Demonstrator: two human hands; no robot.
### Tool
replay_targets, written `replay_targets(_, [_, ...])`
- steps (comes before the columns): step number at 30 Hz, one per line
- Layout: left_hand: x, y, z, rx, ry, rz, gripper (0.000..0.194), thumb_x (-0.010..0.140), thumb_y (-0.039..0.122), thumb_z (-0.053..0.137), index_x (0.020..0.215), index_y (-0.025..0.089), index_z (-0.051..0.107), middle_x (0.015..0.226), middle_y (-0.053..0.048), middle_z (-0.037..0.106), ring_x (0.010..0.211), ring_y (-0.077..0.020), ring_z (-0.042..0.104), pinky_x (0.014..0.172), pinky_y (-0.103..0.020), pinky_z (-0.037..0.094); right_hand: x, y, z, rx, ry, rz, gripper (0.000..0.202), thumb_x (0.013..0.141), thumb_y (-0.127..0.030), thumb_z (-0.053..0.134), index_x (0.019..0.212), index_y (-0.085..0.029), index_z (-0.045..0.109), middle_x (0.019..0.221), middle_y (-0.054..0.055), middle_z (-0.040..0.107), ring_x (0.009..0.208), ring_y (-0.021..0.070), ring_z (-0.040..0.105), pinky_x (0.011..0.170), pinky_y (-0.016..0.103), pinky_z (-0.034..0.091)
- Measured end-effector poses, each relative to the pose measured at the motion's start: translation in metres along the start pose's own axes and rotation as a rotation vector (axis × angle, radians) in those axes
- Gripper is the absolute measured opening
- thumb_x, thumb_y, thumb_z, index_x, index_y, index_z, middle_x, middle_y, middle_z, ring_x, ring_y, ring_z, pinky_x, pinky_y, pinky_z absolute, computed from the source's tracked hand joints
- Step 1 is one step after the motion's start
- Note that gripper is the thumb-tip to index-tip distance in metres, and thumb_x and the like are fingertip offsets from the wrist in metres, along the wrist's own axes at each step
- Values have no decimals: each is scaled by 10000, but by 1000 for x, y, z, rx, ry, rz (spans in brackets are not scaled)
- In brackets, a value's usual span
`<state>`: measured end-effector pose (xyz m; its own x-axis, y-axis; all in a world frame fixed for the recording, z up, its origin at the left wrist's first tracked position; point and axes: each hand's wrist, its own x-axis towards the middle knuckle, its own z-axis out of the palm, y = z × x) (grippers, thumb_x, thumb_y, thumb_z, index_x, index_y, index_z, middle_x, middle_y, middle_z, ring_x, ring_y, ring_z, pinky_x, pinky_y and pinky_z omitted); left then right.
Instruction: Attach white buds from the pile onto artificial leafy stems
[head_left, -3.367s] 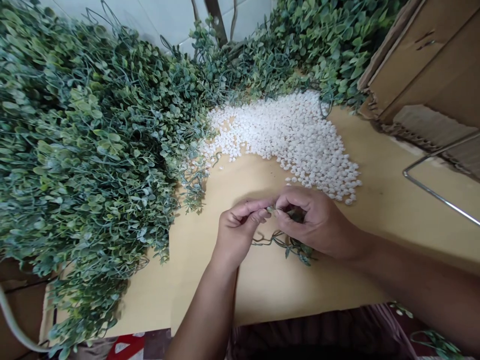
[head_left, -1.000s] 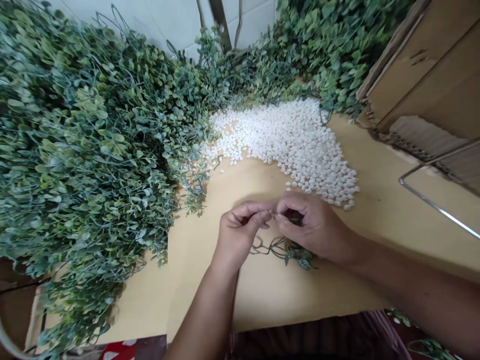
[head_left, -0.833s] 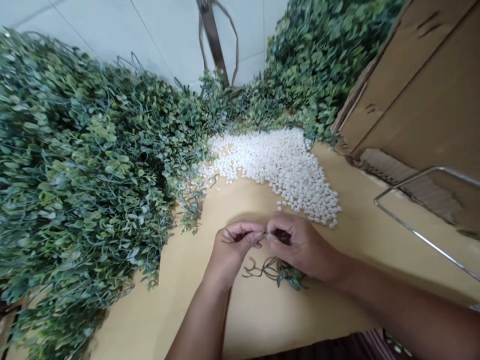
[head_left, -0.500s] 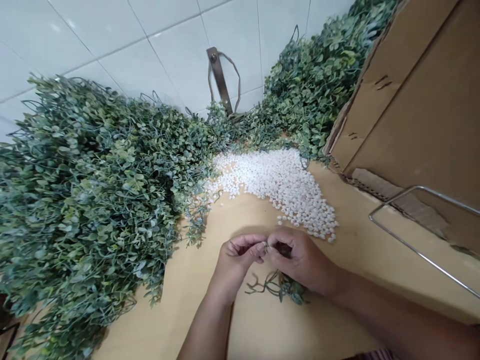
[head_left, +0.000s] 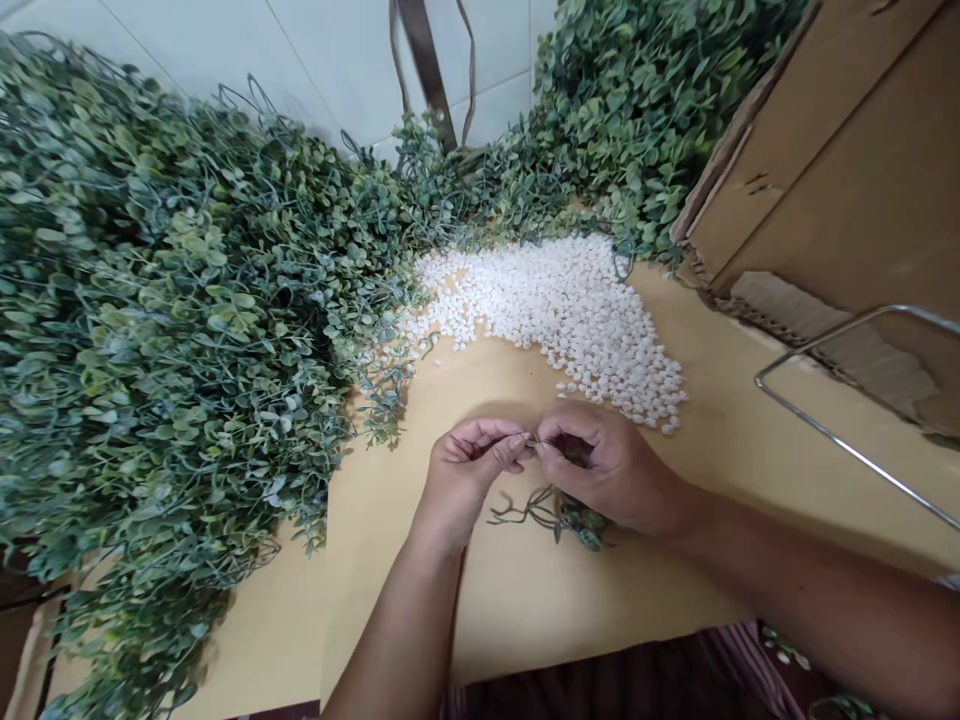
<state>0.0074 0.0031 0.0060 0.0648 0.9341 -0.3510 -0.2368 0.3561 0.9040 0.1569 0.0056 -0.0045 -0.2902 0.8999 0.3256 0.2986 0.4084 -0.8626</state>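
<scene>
My left hand (head_left: 469, 470) and my right hand (head_left: 600, 460) meet fingertip to fingertip just above the table. Both are closed in a pinch on a thin plant stem (head_left: 532, 442), of which only a tiny part shows. Just below my right hand lies an artificial leaf sprig (head_left: 577, 520) with bare curly stem ends pointing left; whether it joins the pinched stem is hidden. Beyond my hands, small white beads (head_left: 570, 310) are spread in a loose heap.
A large pile of artificial greenery (head_left: 217, 330) covers the left side, and more greenery (head_left: 630, 120) stands at the back right. A cardboard box (head_left: 847, 160) and a bent metal wire frame (head_left: 862, 455) are at the right. Behind is a tiled wall (head_left: 322, 50). The tabletop (head_left: 390, 560) is tan.
The view has tipped downward, so everything sits higher and the table's front edge shows. Both hands keep their pinch at the same place over the table.
</scene>
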Motion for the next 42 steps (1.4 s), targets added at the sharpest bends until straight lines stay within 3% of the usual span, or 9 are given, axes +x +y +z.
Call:
replay_targets(7, [0,-3,-4,7,-22,-18,239,525,268,819,730,173,741,590,-9,682,541,-78,562,572,-202,483,-2,1,1,43,-1,16,132,718,-88,501,611,-164,497,587,-23,470,547,84,438,528,204,356])
replay_targets(11, [0,-3,-4,14,-45,-7,210,530,276,818,692,169,740,583,-6,675,534,-69,546,570,-192,477,-1,0,1,33,-1,18,139,712,-83,504,602,-167,490,573,-31,456,529,78,425,506,196,346])
replay_targets(22, [0,-5,4,67,53,76,202,537,278,811,647,155,695,535,3,670,492,-88,592,517,-201,501,-1,-1,1,-27,57,2,165,698,-80,496,573,-180,454,555,-32,438,535,86,418,518,212,335])
replay_targets(42, [-1,-5,3,110,24,123,203,554,285,803,610,153,658,608,-31,714,551,-125,650,524,-218,528,-1,-2,0,-35,54,28,207,697,-103,492,553,-198,377,541,-41,394,515,83,376,491,211,308])
